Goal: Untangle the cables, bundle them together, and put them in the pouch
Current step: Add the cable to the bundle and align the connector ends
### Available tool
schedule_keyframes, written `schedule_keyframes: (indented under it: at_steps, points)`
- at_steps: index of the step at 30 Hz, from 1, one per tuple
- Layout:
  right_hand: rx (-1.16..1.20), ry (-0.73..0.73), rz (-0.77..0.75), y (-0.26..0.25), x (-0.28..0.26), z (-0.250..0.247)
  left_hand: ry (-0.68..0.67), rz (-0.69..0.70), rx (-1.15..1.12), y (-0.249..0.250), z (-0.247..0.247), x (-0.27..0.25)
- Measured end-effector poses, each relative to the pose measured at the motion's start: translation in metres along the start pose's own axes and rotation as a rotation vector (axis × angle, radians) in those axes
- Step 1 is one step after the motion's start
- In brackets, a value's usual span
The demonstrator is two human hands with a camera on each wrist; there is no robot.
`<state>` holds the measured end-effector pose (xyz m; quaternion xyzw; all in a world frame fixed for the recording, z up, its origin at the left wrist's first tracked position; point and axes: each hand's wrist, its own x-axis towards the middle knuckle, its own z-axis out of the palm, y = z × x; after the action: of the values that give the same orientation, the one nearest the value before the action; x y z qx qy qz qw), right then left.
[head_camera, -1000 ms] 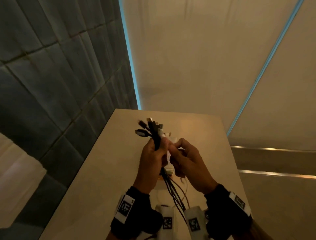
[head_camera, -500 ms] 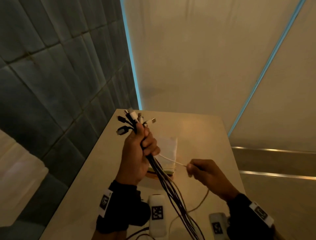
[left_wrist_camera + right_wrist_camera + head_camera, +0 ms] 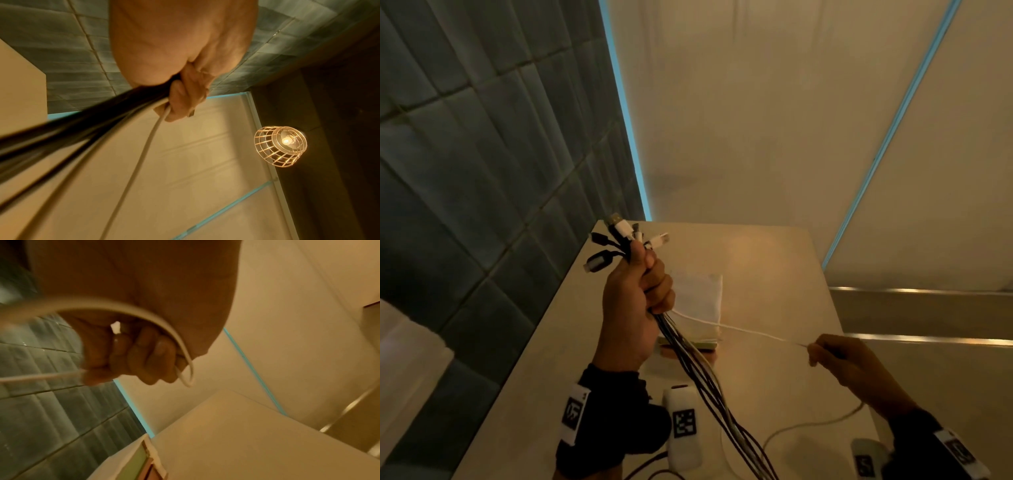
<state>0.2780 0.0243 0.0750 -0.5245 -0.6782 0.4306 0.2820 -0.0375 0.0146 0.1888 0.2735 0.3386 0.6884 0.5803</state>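
My left hand (image 3: 635, 301) is raised above the table and grips a bundle of black and white cables (image 3: 698, 373) (image 3: 86, 126) just below their plugs (image 3: 619, 236), which fan out above the fist. The loose lengths hang down toward me. My right hand (image 3: 835, 356) pinches one thin white cable (image 3: 739, 329) (image 3: 41, 376) and holds it out taut to the right of the bundle; more of it loops back past the palm (image 3: 144, 316). A white fabric pouch (image 3: 698, 298) lies flat on the table behind the left hand, partly hidden.
The beige table (image 3: 774, 274) ends at a dark tiled wall (image 3: 465, 171) on the left and a step down on the right. A lit wire pendant lamp (image 3: 280, 146) hangs overhead. Something flat, green and pink, (image 3: 688, 346) lies under the pouch's near edge.
The hands have parted: the right hand has drawn the white cable out to the right, away from the bundle. The left hand has shifted left and up with the bundle.
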Motion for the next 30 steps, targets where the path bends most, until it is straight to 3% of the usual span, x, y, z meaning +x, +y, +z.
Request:
schedule_keyframes:
  at_steps: [2, 5, 7, 10, 13, 17, 21, 24, 30]
  points:
    - [-0.021, 0.082, 0.052, -0.008, 0.011, 0.012, -0.043, -0.081, 0.078, -0.003, 0.01, -0.005]
    - [0.132, 0.177, 0.076, -0.038, 0.024, 0.033, -0.075, -0.2, 0.341, -0.02, 0.025, -0.012]
    - [0.249, 0.183, -0.027, -0.072, 0.025, 0.042, -0.044, -0.287, 0.456, -0.035, 0.031, -0.015]
    - [0.307, 0.047, -0.236, -0.119, 0.021, 0.054, -0.011, -0.373, 0.425, -0.045, 0.034, -0.015]
    - [0.343, -0.089, -0.284, -0.132, 0.022, 0.061, -0.038, -0.31, 0.106, -0.04, 0.037, -0.013]
    - [0.346, -0.135, -0.27, -0.116, 0.027, 0.061, -0.044, -0.183, -0.217, -0.03, 0.032, -0.008]
    - [0.259, -0.182, -0.264, -0.105, 0.03, 0.057, -0.041, -0.106, -0.21, -0.026, 0.021, -0.005]
    - [0.118, -0.095, -0.281, -0.073, 0.028, 0.042, -0.029, -0.019, -0.248, -0.002, 0.006, 0.0]
    - [0.042, 0.007, -0.088, 0.003, -0.009, 0.018, -0.007, 0.084, -0.186, 0.035, -0.014, 0.002]
